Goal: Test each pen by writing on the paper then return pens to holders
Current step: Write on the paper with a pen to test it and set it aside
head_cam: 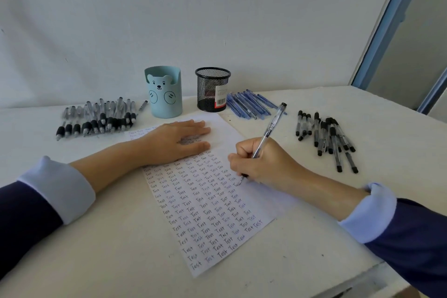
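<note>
A sheet of paper (212, 213) covered with rows of the word "Test" lies in the middle of the table. My right hand (263, 164) grips a clear pen (271, 128), its tip touching the paper's right side. My left hand (174, 143) rests flat on the upper part of the sheet, fingers straight. Behind the paper stand a light blue bear holder (164, 92) and a black mesh holder (212, 89). Neither holder shows any pens above its rim.
Clear pens with black grips (96, 118) lie in a heap at the back left. Blue pens (249, 104) lie right of the mesh holder, and black-capped pens (326, 138) are scattered at the right. A wall stands behind; the table's front edge (350, 280) is near.
</note>
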Demonstrator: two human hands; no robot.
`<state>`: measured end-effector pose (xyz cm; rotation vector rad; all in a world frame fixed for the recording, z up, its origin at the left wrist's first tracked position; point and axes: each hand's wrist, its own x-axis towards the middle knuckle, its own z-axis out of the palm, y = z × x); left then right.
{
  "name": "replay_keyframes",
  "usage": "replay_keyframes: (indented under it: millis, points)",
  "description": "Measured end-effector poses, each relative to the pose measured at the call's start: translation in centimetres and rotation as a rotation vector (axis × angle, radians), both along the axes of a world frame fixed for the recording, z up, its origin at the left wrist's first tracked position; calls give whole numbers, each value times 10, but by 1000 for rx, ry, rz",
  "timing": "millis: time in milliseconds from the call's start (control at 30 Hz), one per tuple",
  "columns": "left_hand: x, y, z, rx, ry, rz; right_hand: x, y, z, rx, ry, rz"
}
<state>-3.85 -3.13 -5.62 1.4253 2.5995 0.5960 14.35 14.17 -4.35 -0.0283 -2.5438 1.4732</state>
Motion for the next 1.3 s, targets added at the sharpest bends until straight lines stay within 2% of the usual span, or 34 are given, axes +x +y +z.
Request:
replay_keyframes:
  millis: [267,1300]
  points:
    - [-1,0,-2,14,2,1,0,-1,-3,-76,-3,105]
    - [-1,0,0,-14,9,1,2,1,1,-51,-24,91]
